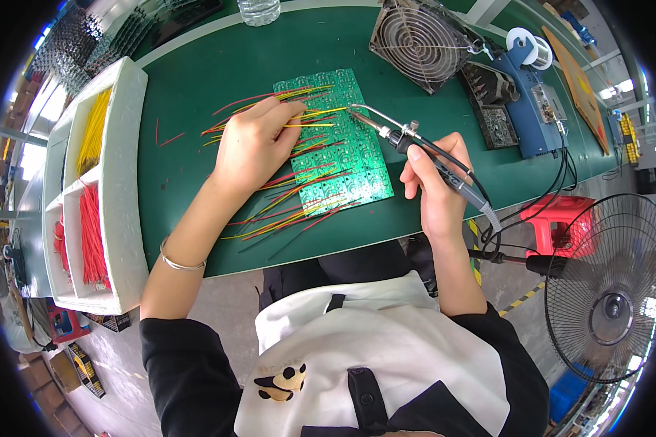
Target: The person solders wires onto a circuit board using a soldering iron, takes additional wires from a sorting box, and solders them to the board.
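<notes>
A green circuit board panel (pixel 372 164) lies on the green table, with several red, yellow and dark wires (pixel 270 226) reaching out over its left side. My left hand (pixel 259 142) is over the panel's left edge, thumb and forefinger pinched on a yellow wire (pixel 321 113) whose far end lies toward the panel's upper right. In my right hand (pixel 437 178) is a soldering iron (pixel 415 146) with a thin curved metal tube fixed along it. The iron's tip meets the board close to the end of that yellow wire; whether they touch is too small to tell.
On the left stands a white foam box (pixel 135 182) holding yellow and red wires. A square fan (pixel 419 44) and a blue soldering station (pixel 528 109) with a solder spool (pixel 528 47) are at the back right. Beside me are a standing fan (pixel 608 291) and a red stool (pixel 561 226).
</notes>
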Demonstrator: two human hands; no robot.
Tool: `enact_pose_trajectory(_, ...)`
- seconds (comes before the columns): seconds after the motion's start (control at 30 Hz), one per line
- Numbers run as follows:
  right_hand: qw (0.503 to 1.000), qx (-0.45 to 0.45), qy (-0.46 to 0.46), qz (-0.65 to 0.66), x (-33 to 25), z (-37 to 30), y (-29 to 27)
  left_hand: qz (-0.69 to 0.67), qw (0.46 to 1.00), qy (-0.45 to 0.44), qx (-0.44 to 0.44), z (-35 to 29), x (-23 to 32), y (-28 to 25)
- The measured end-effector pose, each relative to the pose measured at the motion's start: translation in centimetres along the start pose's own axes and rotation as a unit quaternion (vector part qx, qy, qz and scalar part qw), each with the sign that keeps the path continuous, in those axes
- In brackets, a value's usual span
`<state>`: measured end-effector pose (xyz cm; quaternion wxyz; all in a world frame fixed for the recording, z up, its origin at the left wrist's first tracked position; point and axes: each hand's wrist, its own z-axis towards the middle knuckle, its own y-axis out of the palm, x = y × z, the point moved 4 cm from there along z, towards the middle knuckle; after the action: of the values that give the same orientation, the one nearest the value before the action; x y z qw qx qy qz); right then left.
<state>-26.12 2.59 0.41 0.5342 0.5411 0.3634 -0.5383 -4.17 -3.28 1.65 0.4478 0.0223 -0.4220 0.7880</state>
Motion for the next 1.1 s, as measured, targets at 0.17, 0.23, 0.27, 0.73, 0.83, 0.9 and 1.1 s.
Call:
enact_pose_trajectory(0.17, 1.000, -0.002, 0.002, -0.003, 0.1, 0.0, 0.0, 0.002, 1.000, -0.002, -0.005, 0.1, -0.1, 0.0)
enact_pose_trajectory(0.23, 1.000, 0.004, 0.001, 0.007, 0.0, -0.1, -0.1, 0.005, 1.000, -0.002, -0.010, 0.1, 0.1, -0.1)
enact_pose_trajectory(0.27, 1.000, 0.005, 0.001, 0.008, 0.0, -0.1, -0.3, 0.009, 1.000, -0.007, -0.015, 0.2, 0.1, -0.1)
enact_pose_trajectory(0.73, 0.995, 0.085, -0.050, 0.000, -1.1, 0.0, -2.0, -0.016, 0.997, -0.054, -0.049, 0.8, -1.1, -1.2)
enact_pose_trajectory(0.83, 1.000, 0.024, -0.011, 0.014, -0.4, -0.4, -0.2, 0.001, 0.989, -0.131, -0.075, 1.0, -2.1, -1.7)
enact_pose_trajectory(0.9, 1.000, -0.003, -0.008, 0.011, -0.3, -0.4, 0.5, 0.032, 0.989, -0.129, -0.067, 1.1, -2.7, -2.1)
enact_pose_trajectory(1.1, 1.000, 0.010, 0.000, 0.009, 0.1, -0.3, 0.3, 0.168, 0.978, -0.121, -0.039, 1.4, -2.9, -3.6)
